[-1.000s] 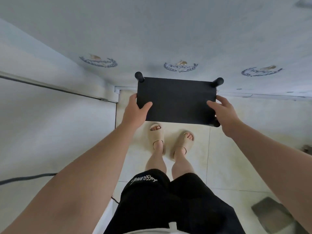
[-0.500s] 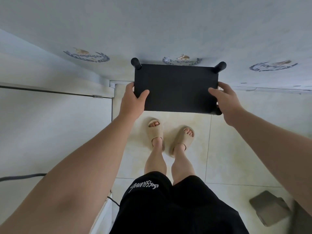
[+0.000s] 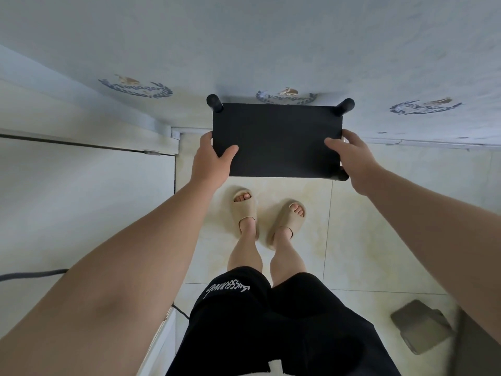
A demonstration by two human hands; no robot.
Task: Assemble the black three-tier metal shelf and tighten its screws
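Gripping shelf point(image 3: 276, 139) by its short ends, left hand point(image 3: 210, 161) and right hand point(image 3: 352, 158) curled round the edges, thumbs on top, long axis left to right, top panel facing up, near wall point(image 3: 271, 36)

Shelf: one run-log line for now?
left hand: grips shelf left edge | right hand: grips shelf right edge | shelf: by wall

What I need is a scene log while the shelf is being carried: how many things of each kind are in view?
Black shelf: 1
Hands gripping it: 2, left hand and right hand
Beige sandals: 2
Wreath emblems: 3
Grey object: 1
Total: 9
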